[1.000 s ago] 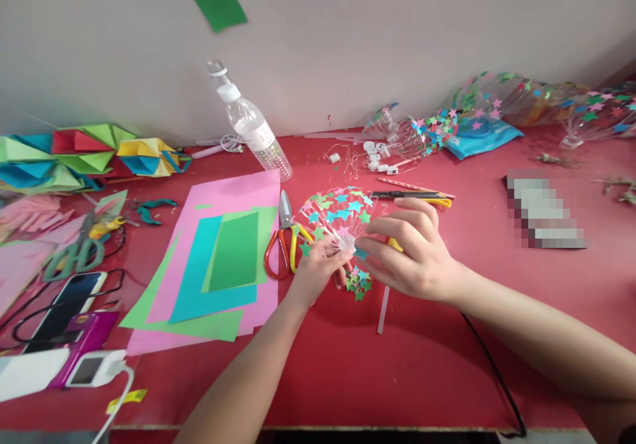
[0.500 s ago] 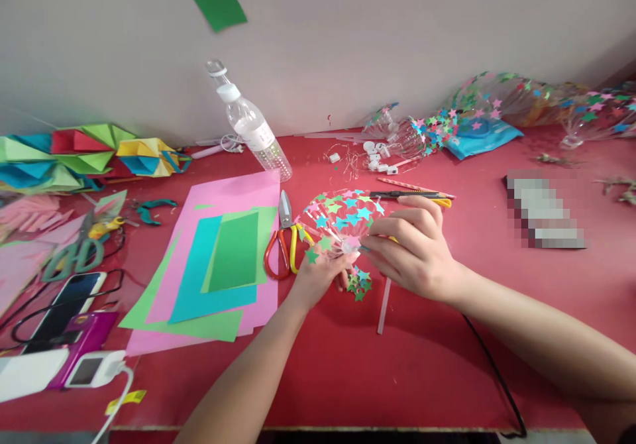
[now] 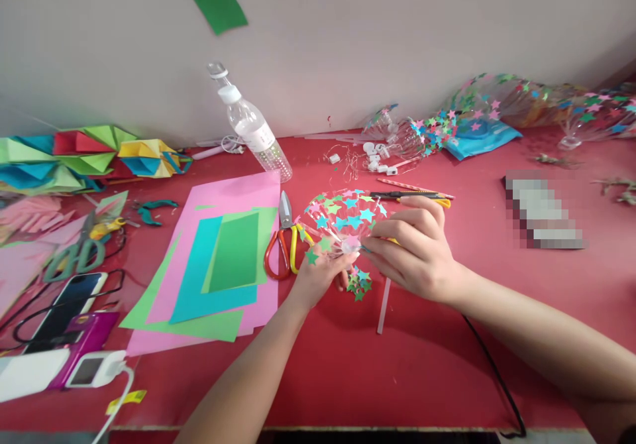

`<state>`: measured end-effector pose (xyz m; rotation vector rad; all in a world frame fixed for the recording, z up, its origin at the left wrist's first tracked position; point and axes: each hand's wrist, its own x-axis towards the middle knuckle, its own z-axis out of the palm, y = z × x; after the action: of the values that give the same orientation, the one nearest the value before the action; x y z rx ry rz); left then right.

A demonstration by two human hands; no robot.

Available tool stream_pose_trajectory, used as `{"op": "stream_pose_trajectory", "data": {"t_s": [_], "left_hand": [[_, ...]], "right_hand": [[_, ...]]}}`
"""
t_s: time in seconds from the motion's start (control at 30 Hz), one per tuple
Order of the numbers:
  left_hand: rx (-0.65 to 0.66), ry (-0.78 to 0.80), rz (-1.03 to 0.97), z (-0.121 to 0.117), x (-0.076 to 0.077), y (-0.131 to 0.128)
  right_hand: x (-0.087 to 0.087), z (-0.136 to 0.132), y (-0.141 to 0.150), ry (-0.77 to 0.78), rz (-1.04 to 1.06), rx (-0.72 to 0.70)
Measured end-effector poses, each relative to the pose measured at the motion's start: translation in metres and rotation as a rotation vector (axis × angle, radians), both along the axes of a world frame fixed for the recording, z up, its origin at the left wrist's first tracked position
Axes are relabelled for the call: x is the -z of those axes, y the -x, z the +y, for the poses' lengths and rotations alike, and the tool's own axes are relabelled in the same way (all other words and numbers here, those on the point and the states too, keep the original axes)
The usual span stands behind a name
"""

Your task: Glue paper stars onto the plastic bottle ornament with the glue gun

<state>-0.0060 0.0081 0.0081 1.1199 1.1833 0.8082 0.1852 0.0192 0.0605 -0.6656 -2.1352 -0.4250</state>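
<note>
Two hands meet over the red table (image 3: 318,378), at a clear plastic piece (image 3: 352,248) fanned out into thin strips with blue, green and pink stars on them. The piece is held up just above the table, near its middle, fan pointing away from the person. The left hand (image 3: 318,275) pinches it by its base, thumb on top. The right hand (image 3: 417,252) is at the right of that base, fingers bent and tips drawn together; a speck of blue shows there (a star, perhaps), but whether the fingers grip it I cannot tell.

Just below the hands lies a heap of loose stars (image 3: 360,285), and beside it a pale strip (image 3: 383,308). Scissors (image 3: 284,248) with one red and one yellow handle lie left of the piece, next to coloured paper (image 3: 233,255) in overlapping sheets. Beyond the right hand is a black cutter (image 3: 392,195), with a striped stick (image 3: 412,187) just behind it. A bottle (image 3: 258,136) with a white cap is at the back, near the wall. Farther right, more starred plastic (image 3: 432,131) lies beside a blue packet (image 3: 472,147).
</note>
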Motion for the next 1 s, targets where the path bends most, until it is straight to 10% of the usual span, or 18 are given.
{"op": "stream_pose_trajectory", "data": {"t_s": [0.47, 0.87, 1.0], "left_hand": [[-0.092, -0.038, 0.045, 0.005, 0.008, 0.012], [-0.099, -0.043, 0.084, 0.009, 0.014, 0.012], [-0.087, -0.034, 0.100, 0.011, 0.016, 0.014]], "right_hand": [[-0.007, 0.002, -0.006, 0.127, 0.043, -0.073], [0.008, 0.018, -0.001, 1.238, 0.479, -0.092], [0.018, 0.023, 0.003, 1.272, 0.512, -0.073]]}}
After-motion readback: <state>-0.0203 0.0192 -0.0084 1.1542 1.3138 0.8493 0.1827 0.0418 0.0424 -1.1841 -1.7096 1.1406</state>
